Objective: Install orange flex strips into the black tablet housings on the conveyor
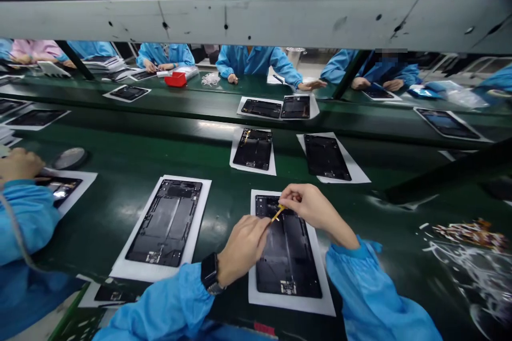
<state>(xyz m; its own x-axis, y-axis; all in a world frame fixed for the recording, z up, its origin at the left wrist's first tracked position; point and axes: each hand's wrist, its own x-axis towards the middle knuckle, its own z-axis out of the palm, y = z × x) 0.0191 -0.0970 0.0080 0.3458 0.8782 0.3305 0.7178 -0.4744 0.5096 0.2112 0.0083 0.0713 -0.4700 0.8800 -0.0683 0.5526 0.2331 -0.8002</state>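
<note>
A black tablet frame [290, 256] lies on a white sheet [320, 303] on the green belt in front of me. My left hand [243, 248], with a black watch on its wrist, and my right hand [310, 205] meet above the frame's upper left corner. Both pinch a small thin yellow strip [277, 213] between their fingertips. A second black frame [167, 222] rests on its own white sheet just to the left.
More black frames on white sheets [253, 149] [326, 157] lie further along the green belt [120, 165]. A co-worker's hand and blue sleeve [22, 208] are at my left. Several people in blue coats sit across. A grey shelf beam [256, 21] hangs overhead. Scraps [468, 234] lie at right.
</note>
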